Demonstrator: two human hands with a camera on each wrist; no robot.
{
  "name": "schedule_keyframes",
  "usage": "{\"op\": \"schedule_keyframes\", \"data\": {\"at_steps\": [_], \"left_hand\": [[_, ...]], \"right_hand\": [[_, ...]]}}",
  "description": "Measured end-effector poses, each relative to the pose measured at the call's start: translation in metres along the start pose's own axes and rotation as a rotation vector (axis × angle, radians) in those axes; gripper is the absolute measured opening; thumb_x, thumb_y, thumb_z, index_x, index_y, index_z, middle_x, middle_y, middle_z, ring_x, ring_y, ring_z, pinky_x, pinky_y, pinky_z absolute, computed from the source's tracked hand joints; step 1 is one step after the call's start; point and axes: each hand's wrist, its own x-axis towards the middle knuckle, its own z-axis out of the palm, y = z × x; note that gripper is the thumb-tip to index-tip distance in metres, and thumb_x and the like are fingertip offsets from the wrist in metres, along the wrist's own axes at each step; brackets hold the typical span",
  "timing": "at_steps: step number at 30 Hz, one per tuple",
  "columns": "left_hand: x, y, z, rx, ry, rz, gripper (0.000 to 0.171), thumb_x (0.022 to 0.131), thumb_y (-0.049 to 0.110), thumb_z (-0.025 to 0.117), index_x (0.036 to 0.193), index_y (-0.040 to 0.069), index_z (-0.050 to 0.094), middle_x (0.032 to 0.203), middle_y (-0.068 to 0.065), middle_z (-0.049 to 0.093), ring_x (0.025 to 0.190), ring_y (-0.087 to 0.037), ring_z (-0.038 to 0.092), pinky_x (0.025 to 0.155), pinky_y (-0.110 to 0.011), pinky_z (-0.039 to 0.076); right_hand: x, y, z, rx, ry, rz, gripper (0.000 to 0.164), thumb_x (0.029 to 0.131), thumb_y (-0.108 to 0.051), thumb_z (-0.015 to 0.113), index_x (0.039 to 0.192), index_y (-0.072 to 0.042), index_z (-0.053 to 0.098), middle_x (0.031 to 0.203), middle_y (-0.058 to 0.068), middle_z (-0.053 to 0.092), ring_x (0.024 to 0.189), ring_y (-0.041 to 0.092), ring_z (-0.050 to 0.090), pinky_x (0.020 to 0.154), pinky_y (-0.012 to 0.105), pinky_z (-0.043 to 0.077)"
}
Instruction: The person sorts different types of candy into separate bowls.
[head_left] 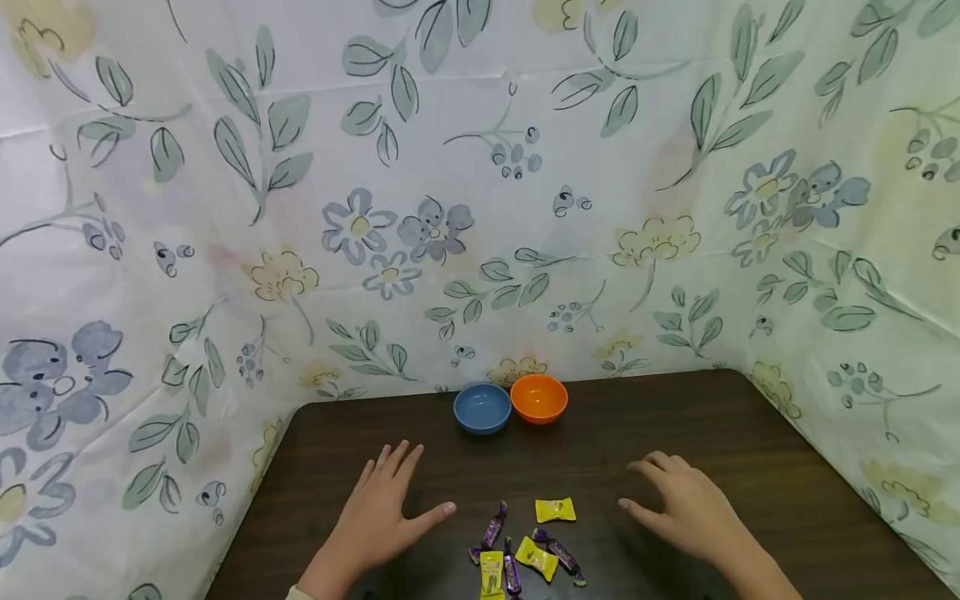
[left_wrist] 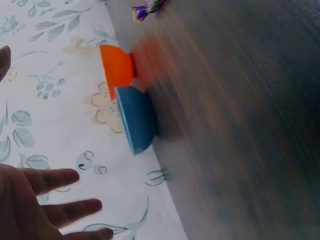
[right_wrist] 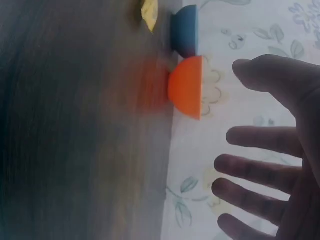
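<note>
Several wrapped candies lie in a loose group near the table's front: a yellow candy [head_left: 555, 510] at the back, more yellow ones [head_left: 492, 575] in front, and purple twist-wrapped candies [head_left: 564, 557] among them. Left of the group, my left hand [head_left: 378, 525] hovers over the table with fingers spread and nothing in it. On the other side my right hand [head_left: 686, 508] is also raised, its fingers apart and holding nothing. At the table's far edge stand a blue bowl [head_left: 482, 408] and an orange bowl [head_left: 538, 398], side by side. Both bowls look empty in the head view.
The dark wooden table [head_left: 360, 433] has rounded far corners. A white cloth with printed leaves and flowers [head_left: 480, 208] hangs behind the bowls and along both sides of the table.
</note>
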Motion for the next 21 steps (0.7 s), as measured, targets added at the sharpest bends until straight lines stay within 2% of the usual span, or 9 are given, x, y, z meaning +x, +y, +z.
{"op": "schedule_keyframes", "data": {"at_steps": [7, 21], "left_hand": [[0.008, -0.001, 0.003, -0.019, -0.006, 0.020, 0.110, 0.084, 0.094, 0.051, 0.163, 0.017, 0.045, 0.167, -0.014, 0.044, 0.156, -0.045, 0.039, 0.125, -0.069, 0.028], [0.033, 0.004, 0.015, -0.023, 0.010, 0.082, 0.108, 0.085, 0.093, 0.051, 0.161, 0.017, 0.048, 0.167, -0.012, 0.045, 0.152, -0.038, 0.046, 0.121, -0.065, 0.038]], "right_hand": [[0.005, -0.006, 0.009, 0.036, -0.055, -0.022, 0.040, 0.088, -0.044, 0.085, 0.117, -0.018, 0.078, 0.109, -0.007, 0.068, 0.094, 0.014, 0.066, 0.078, 0.039, 0.059], [0.017, -0.017, 0.037, 0.163, -0.158, -0.091, 0.040, 0.088, -0.043, 0.086, 0.118, -0.018, 0.076, 0.109, -0.008, 0.067, 0.093, 0.012, 0.066, 0.076, 0.034, 0.059]]}}
